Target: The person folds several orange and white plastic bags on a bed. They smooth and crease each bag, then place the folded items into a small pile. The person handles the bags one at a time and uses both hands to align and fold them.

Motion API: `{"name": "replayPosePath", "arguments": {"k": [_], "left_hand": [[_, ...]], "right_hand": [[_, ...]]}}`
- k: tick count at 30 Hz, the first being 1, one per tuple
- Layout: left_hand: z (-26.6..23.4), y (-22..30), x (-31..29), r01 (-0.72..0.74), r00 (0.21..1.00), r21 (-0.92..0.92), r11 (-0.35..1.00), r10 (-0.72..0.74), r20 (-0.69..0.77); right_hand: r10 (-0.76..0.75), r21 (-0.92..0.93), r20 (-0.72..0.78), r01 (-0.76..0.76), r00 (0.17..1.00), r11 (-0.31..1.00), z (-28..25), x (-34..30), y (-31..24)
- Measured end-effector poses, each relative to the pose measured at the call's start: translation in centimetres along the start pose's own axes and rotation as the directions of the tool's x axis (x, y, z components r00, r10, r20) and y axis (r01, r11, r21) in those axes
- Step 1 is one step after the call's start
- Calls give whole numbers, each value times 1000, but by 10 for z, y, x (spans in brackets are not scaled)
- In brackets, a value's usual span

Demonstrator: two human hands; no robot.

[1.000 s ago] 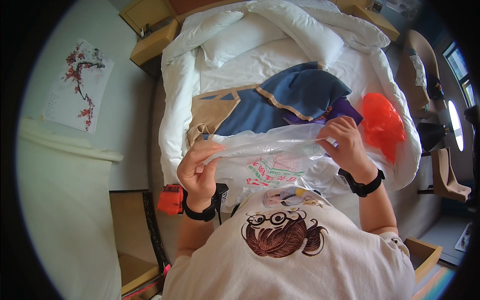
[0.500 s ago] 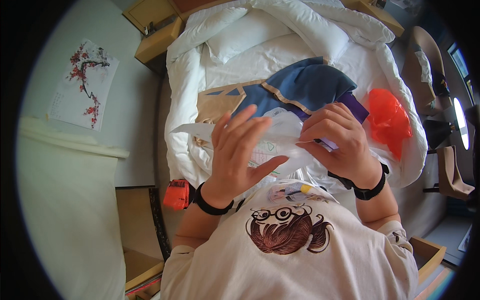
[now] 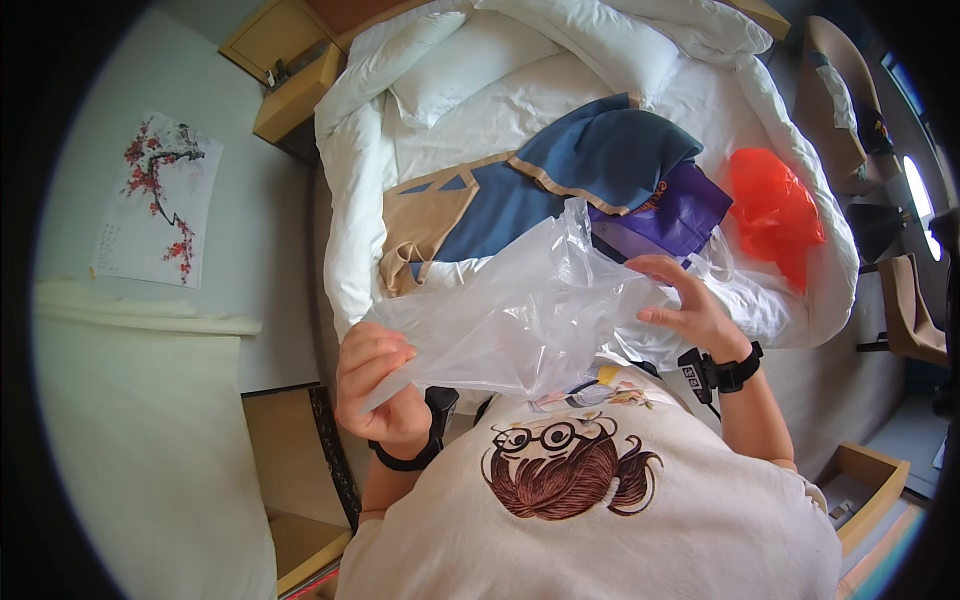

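Note:
A translucent white plastic bag point(image 3: 500, 310) spreads out crumpled in front of my chest, above the near side of the bed. My left hand point(image 3: 375, 385) is closed on its lower left end. At the opposite end, my right hand point(image 3: 695, 310) has thumb and fingers apart beside the bag's edge; whether a fingertip touches the film is unclear. Beyond the bag, a blue apron with tan trim point(image 3: 600, 150) lies across the bed. A purple bag point(image 3: 665, 215) sits partly under the apron's right end.
White bedding point(image 3: 470, 130) with pillows covers the bed. A red plastic bag point(image 3: 775, 210) rests at its right side. Chairs point(image 3: 905, 310) stand at the right, an open drawer point(image 3: 870, 490) lies low right, and a wooden bedside cabinet point(image 3: 295, 95) is at the far left.
My left hand has gone from spread fingers to a grip on the plastic bag, lower and further left. My right hand has opened from a pinch and lowered. The bag now stretches wider between them.

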State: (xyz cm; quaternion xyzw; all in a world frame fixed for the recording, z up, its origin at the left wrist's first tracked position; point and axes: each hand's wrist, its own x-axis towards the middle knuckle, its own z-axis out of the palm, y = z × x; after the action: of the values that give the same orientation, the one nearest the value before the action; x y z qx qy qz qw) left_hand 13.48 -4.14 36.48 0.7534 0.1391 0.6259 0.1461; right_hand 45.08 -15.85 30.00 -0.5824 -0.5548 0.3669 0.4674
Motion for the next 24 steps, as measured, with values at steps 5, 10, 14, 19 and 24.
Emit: {"name": "replayPosePath", "arguments": {"k": [5, 10, 14, 19, 24], "left_hand": [[-1, 4, 1, 1, 999, 69, 998, 2, -45], [-13, 4, 7, 32, 996, 179, 983, -17, -85], [-14, 2, -2, 107, 988, 242, 964, -77, -131], [-20, 4, -11, 117, 988, 288, 950, -84, -126], [-18, -1, -10, 28, 999, 237, 971, -19, -40]], "right_hand": [[-214, -431, -64, 166, 975, 887, 17, -1, 31], [-149, -532, -142, 52, 979, 845, -8, 4, 61], [-154, -627, -190, 1, 970, 779, -15, 8, 62], [-266, -690, -288, -7, 920, 723, -20, 24, 15], [-393, -204, 91, 404, 915, 892, -4, 34, -59]]}}
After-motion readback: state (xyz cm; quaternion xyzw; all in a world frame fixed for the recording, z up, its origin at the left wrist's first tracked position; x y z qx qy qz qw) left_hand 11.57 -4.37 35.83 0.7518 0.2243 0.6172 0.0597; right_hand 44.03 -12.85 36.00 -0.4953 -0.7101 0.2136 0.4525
